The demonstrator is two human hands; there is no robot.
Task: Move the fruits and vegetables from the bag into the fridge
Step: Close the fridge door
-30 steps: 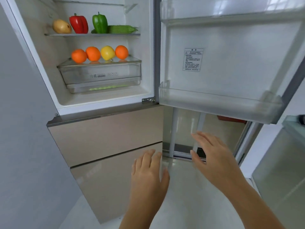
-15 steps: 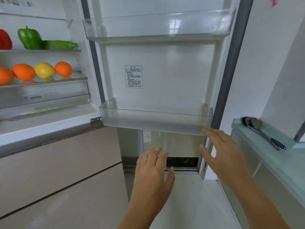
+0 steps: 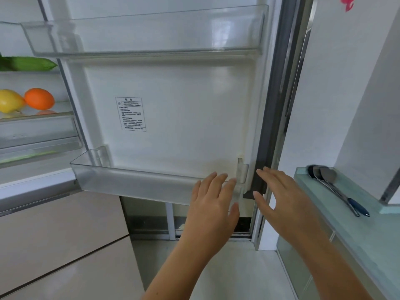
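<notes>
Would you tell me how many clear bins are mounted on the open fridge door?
2. The upper bin runs across the top of the door; the lower bin sits near its bottom edge, beside the left hand. Any higher ones are out of view.

White printed label [image 3: 131, 114] on inner fridge door [image 3: 194, 118], warning triangle, text too small to read

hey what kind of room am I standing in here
Most likely a home kitchen: an open fridge door with clear bins, an orange and lemon shelved inside, and spoons on a glass counter.
</notes>
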